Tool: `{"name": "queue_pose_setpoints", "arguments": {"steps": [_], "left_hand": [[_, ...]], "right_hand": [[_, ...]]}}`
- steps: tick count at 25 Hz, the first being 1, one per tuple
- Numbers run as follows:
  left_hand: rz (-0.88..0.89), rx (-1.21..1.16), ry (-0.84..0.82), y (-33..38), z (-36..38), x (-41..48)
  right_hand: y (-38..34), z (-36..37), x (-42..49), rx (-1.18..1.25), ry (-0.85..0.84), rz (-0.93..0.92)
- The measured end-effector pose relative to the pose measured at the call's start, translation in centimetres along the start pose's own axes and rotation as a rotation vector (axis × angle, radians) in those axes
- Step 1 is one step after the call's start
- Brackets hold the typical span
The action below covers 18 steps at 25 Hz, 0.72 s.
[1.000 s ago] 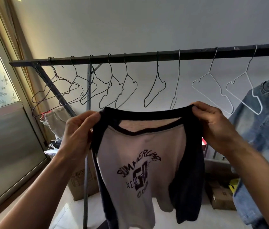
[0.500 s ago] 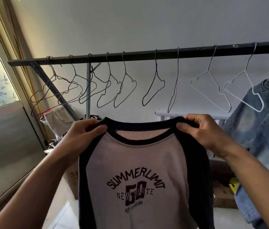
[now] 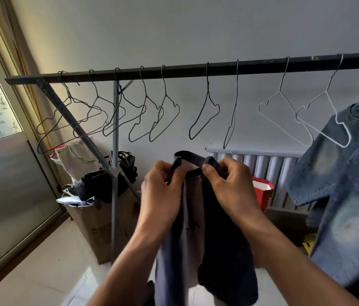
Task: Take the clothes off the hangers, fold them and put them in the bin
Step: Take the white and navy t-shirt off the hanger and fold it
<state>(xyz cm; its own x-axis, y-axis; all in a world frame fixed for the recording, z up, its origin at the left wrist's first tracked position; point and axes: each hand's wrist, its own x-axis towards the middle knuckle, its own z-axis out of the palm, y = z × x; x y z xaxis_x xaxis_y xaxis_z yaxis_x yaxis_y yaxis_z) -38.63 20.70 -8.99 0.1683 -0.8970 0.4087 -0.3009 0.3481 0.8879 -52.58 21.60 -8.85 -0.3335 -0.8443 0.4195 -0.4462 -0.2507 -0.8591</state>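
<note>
A white T-shirt with navy sleeves and collar [image 3: 198, 219] hangs in front of me, folded lengthwise so the sleeves lie together. My left hand [image 3: 163, 191] and my right hand [image 3: 229, 186] pinch its shoulders close together just below the collar. The print on the front is hidden inside the fold. Above, a dark rail [image 3: 196, 70] carries several bare wire hangers [image 3: 163, 115]. A denim jacket [image 3: 346, 191] hangs at the right end. No bin is in view.
A grey upright post [image 3: 114, 173] of the rack stands left of my hands. Behind it is a cardboard box [image 3: 99, 221] stuffed with bags and papers. A white radiator [image 3: 269, 164] and a red paper bag [image 3: 263, 195] stand against the wall.
My hands have come together and dropped lower, folding the spread-out T-shirt in half lengthwise. The printed front has gone out of sight.
</note>
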Motion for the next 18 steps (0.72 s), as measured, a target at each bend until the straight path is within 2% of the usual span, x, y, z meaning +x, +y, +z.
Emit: {"name": "queue_pose_setpoints", "arguments": {"steps": [8, 12, 14, 16, 18], "left_hand": [[-0.037, -0.157, -0.116, 0.8, 1.6, -1.4], [-0.195, -0.441, -0.309, 2.0, 0.8, -2.0], [-0.218, -0.493, -0.378, 2.4, 0.1, -2.1], [-0.071, -0.315, -0.341, 2.2, -0.6, -1.4], [0.256, 0.086, -0.203, 1.8, -1.6, 0.6]], "right_hand": [[-1.1, 1.6, -0.7, 0.063, -0.053, 0.011], [-1.4, 0.9, -1.2, 0.082, -0.224, 0.022], [-1.3, 0.4, -1.1, 0.113, -0.253, 0.009], [-1.3, -0.3, -0.6, 0.143, -0.242, 0.018], [-1.5, -1.0, -0.3, 0.168, -0.268, 0.035]]}}
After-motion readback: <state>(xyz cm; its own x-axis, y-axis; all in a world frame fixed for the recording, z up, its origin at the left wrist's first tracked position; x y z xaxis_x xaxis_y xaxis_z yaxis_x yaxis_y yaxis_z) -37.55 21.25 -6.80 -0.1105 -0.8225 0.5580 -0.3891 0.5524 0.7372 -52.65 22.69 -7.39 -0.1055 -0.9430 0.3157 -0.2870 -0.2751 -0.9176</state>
